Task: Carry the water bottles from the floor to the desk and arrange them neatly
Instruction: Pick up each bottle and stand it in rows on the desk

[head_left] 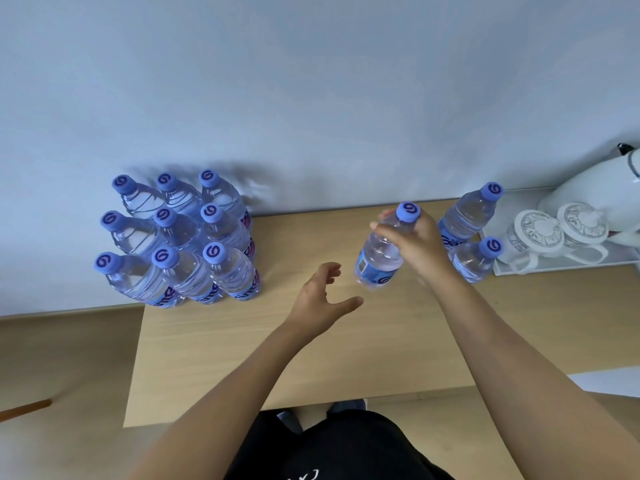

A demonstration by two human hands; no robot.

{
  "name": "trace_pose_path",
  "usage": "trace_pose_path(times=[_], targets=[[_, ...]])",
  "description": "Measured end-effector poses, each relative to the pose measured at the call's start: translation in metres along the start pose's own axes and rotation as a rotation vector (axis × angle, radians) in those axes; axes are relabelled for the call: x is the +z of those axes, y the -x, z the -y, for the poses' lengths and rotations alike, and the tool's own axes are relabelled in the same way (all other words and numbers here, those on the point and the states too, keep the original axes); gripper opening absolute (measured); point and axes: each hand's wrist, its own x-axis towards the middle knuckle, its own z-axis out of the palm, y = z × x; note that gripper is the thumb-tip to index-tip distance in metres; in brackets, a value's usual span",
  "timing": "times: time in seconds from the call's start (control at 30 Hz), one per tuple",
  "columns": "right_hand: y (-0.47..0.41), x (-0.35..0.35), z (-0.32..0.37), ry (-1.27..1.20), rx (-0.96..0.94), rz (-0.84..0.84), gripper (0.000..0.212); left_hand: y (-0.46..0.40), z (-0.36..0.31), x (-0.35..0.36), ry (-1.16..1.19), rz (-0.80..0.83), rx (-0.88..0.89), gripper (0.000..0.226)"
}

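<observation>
Several clear water bottles with blue caps stand in a tight three-by-three block (180,240) at the desk's back left corner by the wall. My right hand (415,240) grips the neck and shoulder of another bottle (381,254), holding it tilted just above the wooden desk (242,351) at mid-right. My left hand (322,299) hovers open over the desk, just left of that bottle and not touching it. Two more bottles, a back one (467,213) and a front one (474,259), stand behind my right hand.
A white tray (554,266) at the desk's right end carries two upturned patterned cups (533,233) and a white kettle (595,178). The grey wall runs along the desk's back edge. Wooden floor lies left of the desk.
</observation>
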Motion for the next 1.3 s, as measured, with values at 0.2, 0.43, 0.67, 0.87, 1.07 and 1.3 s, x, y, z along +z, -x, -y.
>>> trace_pose_path(times=[0.2, 0.43, 0.67, 0.87, 1.07, 1.3], targets=[[0.014, 0.027, 0.058, -0.077, 0.012, 0.198, 0.017, 0.014, -0.020, -0.032, 0.183, 0.048, 0.057, 0.081], [0.026, 0.059, 0.086, -0.264, 0.205, 0.270, 0.025, 0.040, -0.036, -0.050, 0.408, 0.180, 0.069, 0.060], [0.044, 0.081, 0.085, -0.312, 0.225, 0.176, 0.031, 0.058, -0.029, -0.052, 0.467, 0.003, 0.070, 0.048], [0.054, 0.096, 0.081, -0.300, 0.174, 0.126, 0.025, 0.067, -0.033, -0.058, 0.430, -0.057, 0.094, 0.053], [0.052, 0.093, 0.086, -0.379, 0.187, 0.208, 0.012, 0.074, -0.036, -0.073, 0.439, 0.066, 0.076, 0.065], [0.050, 0.086, 0.095, -0.475, 0.190, 0.316, 0.009, 0.077, -0.043, -0.079, 0.554, 0.175, 0.074, 0.056]])
